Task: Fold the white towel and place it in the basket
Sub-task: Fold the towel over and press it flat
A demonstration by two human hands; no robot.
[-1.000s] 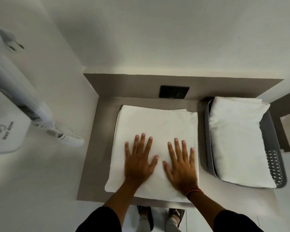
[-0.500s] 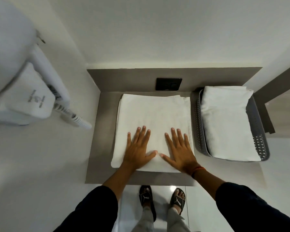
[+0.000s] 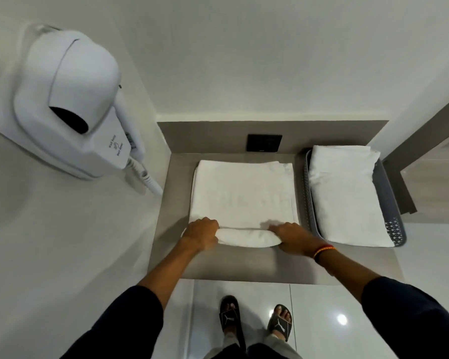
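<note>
The white towel (image 3: 244,195) lies folded flat on the grey table (image 3: 244,265), at the middle of the view, with its near edge rolled up off the surface. The left hand (image 3: 201,235) has its fingers clenched around the near-left corner of that raised edge, at about 7 o'clock from the towel's middle. The right hand (image 3: 294,238) grips the near-right corner in the same way, at about 5 o'clock, its fingers curled over the fold; a red and yellow wristband (image 3: 323,250) sits on that wrist. Between the 2 hands the lifted edge forms a thick roll. Just beside the towel at 3 o'clock stands a grey plastic basket (image 3: 389,203) with perforated walls, and inside it lies another folded white towel (image 3: 347,198) whose near end hangs over the basket's near rim. At 12 o'clock, on the grey backsplash behind the table, is a black wall socket (image 3: 264,143). At 10 o'clock a white wall-mounted hair dryer (image 3: 70,99) hangs on the wall, its coiled cord trailing toward the table's left edge. At 6 o'clock, 2 feet in black sandals (image 3: 254,322) stand on the glossy tiled floor.
</note>
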